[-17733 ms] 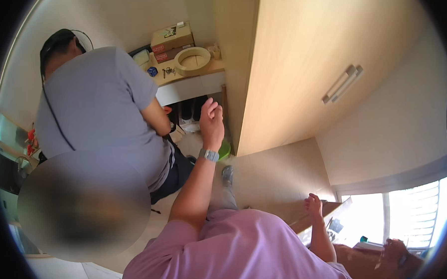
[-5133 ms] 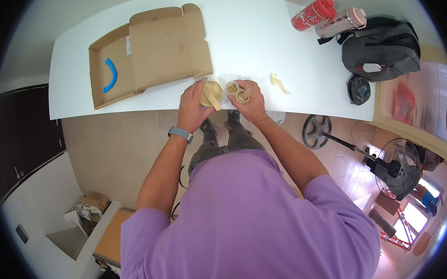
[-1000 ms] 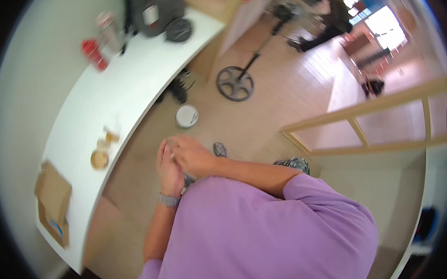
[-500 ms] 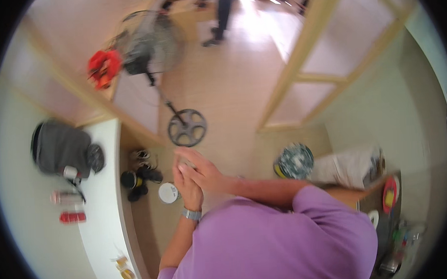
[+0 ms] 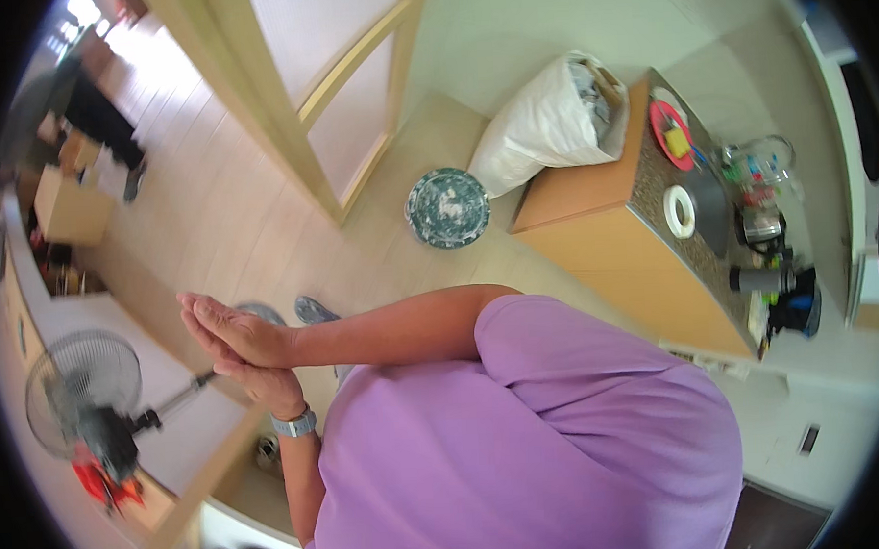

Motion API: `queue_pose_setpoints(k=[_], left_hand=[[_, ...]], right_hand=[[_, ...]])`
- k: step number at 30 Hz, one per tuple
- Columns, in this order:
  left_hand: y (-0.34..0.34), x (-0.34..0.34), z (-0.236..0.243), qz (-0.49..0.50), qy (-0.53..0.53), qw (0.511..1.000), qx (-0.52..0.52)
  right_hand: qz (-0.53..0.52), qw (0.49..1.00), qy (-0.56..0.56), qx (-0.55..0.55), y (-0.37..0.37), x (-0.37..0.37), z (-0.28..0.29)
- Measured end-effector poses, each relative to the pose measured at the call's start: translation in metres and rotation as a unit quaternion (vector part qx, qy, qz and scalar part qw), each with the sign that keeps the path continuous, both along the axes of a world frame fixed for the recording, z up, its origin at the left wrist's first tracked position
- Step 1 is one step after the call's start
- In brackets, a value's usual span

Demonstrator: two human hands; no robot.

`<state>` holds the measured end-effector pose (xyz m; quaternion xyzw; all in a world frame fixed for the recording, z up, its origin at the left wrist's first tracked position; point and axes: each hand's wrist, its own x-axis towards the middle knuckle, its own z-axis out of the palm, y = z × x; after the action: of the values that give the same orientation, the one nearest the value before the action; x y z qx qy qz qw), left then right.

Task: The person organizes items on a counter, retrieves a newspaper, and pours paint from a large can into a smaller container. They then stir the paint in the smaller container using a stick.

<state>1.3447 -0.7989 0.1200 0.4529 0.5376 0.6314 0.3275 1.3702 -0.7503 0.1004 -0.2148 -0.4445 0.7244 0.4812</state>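
Note:
My right hand (image 5: 231, 328) lies across my left hand (image 5: 263, 380) at waist height, palms together and fingers stretched out. Nothing shows in them, though the space between the palms is hidden. A grey watch (image 5: 296, 424) is on my left wrist. Below and left of them stands a black pedestal fan (image 5: 81, 378), with a red item (image 5: 110, 485) beneath its head. A paint-splattered green bucket (image 5: 448, 207) sits on the floor beyond my hands, beside a stuffed white sack (image 5: 541, 133).
To the right is a counter (image 5: 597, 277) with a red plate (image 5: 663, 118), a white ring (image 5: 681, 227), bottles and kitchenware. A wooden-framed panel (image 5: 317, 162) rises ahead. At the upper left, another person's legs (image 5: 109, 122) show near cardboard boxes (image 5: 69, 207).
My view has swung rightward, away from the white desk toward the counter and sack. My joined hands now sit further left in view, with palms still together.

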Motion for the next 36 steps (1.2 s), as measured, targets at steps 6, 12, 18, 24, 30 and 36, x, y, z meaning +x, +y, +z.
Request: queue_pose_setpoints(k=[6, 12, 18, 24, 30, 36], left_hand=[[0.088, -0.044, -0.023, -0.188, -0.007, 0.981, 0.035], [0.135, -0.029, -0.055, -0.374, 0.157, 0.909, 0.092], [0.152, 0.034, -0.064, -0.442, 0.276, 0.85, 0.072], [0.094, 0.158, -0.035, -0.557, 0.035, 0.82, -0.127], [-0.016, 0.264, -0.014, -0.749, 0.096, 0.651, -0.072], [-0.04, 0.353, -0.037, -0.806, 0.236, 0.542, -0.034]], right_hand=[[-0.198, 0.972, -0.057, -0.114, 0.069, -0.026, -0.029], [-0.455, 0.886, 0.082, 0.034, 0.093, -0.03, -0.069], [-0.381, 0.911, -0.006, -0.16, 0.05, 0.079, -0.022], [-0.457, 0.857, -0.113, -0.207, -0.02, 0.193, 0.007], [-0.761, 0.604, -0.22, -0.091, -0.108, 0.326, -0.1], [-0.791, 0.551, 0.054, -0.26, -0.187, 0.409, -0.087]])
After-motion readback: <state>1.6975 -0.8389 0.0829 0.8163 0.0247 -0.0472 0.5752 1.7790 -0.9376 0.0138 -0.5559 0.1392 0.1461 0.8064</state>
